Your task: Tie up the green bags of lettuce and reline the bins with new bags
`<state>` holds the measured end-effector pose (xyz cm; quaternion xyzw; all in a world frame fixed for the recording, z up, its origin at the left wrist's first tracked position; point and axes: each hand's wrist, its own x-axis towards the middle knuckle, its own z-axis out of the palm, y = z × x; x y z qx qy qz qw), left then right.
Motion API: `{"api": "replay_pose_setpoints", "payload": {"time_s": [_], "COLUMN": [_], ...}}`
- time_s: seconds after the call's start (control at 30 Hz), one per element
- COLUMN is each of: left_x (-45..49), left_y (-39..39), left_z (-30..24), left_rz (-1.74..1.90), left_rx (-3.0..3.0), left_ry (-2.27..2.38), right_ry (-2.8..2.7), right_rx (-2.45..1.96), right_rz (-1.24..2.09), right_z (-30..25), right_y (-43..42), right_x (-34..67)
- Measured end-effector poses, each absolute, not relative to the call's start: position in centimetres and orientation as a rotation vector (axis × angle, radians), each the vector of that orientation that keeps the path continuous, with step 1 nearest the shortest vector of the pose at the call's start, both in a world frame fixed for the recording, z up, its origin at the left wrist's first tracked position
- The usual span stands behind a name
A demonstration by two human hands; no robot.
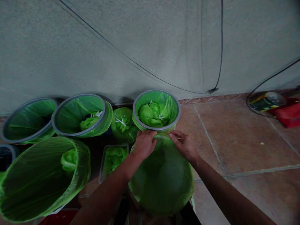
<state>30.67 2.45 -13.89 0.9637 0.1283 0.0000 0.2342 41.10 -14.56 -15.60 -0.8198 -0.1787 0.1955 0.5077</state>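
A green plastic bag (161, 175) is spread over a round bin directly in front of me, covering its mouth. My left hand (145, 142) pinches the bag's far edge. On the same edge, a little to the right, my right hand (181, 142) grips the green film between thumb and fingers. Just beyond both hands stands a grey-rimmed bin (156, 110) lined with green film, with bundled green bags inside. A tied green bag (123, 120) with white string sits to its left. The bin under the bag is mostly hidden.
Two more grey-rimmed lined bins (78, 115) stand along the wall at left. A large green-lined bin (44, 178) is nearer, beside a clear tub (114, 161) of green film. Black cables hang on the wall (150, 37). A red object (288, 112) lies far right on the tiled floor (234, 134).
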Motion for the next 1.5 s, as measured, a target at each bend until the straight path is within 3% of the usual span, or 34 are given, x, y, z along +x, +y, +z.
{"api": "replay_pose_setpoints", "payload": {"time_s": [0.33, 0.57, 0.73, 0.9, 1.0, 1.13, 1.37, 1.5], "left_x": [29.8, 29.6, 28.3, 28.0, 29.2, 30.5, 30.6, 30.3], "left_y": [3.0, 2.8, 2.6, 2.7, 2.0, 1.2, 1.6, 1.4], "left_z": [-15.5, -14.4, -13.0, -11.6, -11.6, -12.8, -15.1, -14.3], "left_rz": [0.101, -0.165, -0.255, 0.012, 0.092, -0.082, -0.237, -0.191], "left_rx": [2.612, 2.842, 2.777, 2.587, 2.599, 2.755, 2.782, 2.754], "left_ry": [0.257, 0.152, 0.208, 0.282, 0.423, 0.484, 0.555, 0.58], "right_ry": [-0.526, -0.949, -1.004, -0.507, -0.425, -0.645, -0.913, -0.9], "right_rx": [-1.822, -2.174, -2.181, -2.001, -1.999, -1.991, -2.407, -2.414], "right_rz": [0.298, 0.198, 0.339, 0.315, 0.444, 0.667, 0.465, 0.462], "right_z": [-17.7, -17.6, -16.0, -13.7, -14.2, -16.5, -18.2, -17.9], "right_y": [-15.4, -16.3, -17.7, -18.6, -17.9, -16.8, -16.6, -16.5], "right_x": [39.4, 39.4, 38.8, 40.8, 41.9, 41.6, 40.2, 40.0]}}
